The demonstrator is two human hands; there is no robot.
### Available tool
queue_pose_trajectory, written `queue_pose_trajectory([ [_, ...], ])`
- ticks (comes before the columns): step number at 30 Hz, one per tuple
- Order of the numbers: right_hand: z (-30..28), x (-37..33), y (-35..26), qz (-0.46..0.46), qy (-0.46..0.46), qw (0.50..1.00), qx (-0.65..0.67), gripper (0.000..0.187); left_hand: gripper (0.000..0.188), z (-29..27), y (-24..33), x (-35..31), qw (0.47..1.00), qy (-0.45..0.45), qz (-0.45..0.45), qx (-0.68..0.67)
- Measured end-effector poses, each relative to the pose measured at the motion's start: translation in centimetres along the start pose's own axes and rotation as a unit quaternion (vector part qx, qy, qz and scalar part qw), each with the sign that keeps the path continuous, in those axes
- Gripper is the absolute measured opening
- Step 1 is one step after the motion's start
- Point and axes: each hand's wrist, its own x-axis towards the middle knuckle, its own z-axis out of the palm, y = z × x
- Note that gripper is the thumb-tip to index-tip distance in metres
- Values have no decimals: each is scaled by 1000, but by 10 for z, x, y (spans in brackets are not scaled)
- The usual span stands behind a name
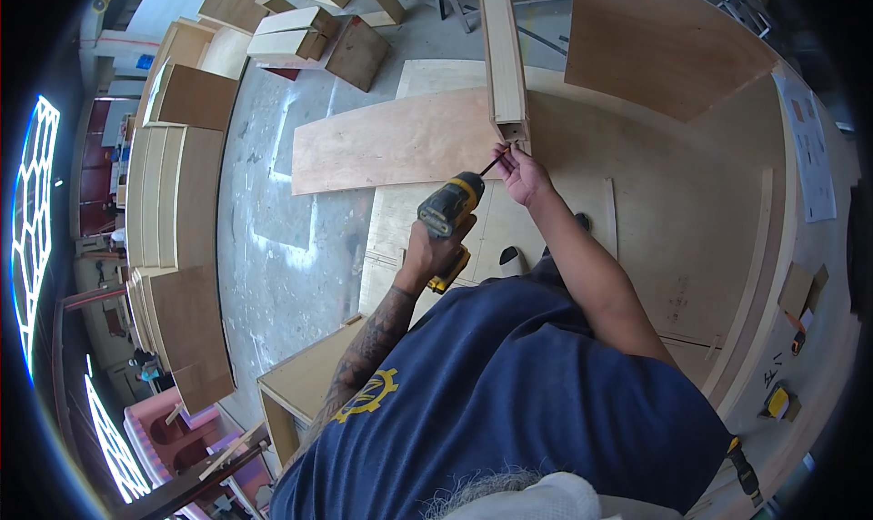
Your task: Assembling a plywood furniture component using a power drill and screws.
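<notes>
My left hand is wrapped round the grip of a black and yellow cordless drill. Its long thin bit points up and to the right, toward the near end of a long wooden box beam. At that open end, my right hand has its fingers closed around the area of the bit's tip. Whatever small thing those fingers pinch is too small to make out. A curved-looking plywood strip lies to the left of the beam, over a larger pale board.
Stacked wooden boxes line the left side, beyond the paint-marked grey floor. A large plywood panel rises at the far right. On the right-hand surface lie a yellow tape measure and a paper sheet.
</notes>
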Motion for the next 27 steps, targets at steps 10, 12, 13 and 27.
queue_pose_trajectory([
  [10,-9,17,1,-13,24,999,17,22,36,-7,42,33,995,-32,74,58],
  [12,-9,17,2,-25,31,999,18,23,34,-5,41,37,995,-24,87,52],
  [13,-7,16,2,-22,30,999,15,23,32,-5,40,40,994,-28,94,49],
  [27,-3,15,0,-36,24,999,0,21,33,-8,45,58,989,-72,88,97],
])
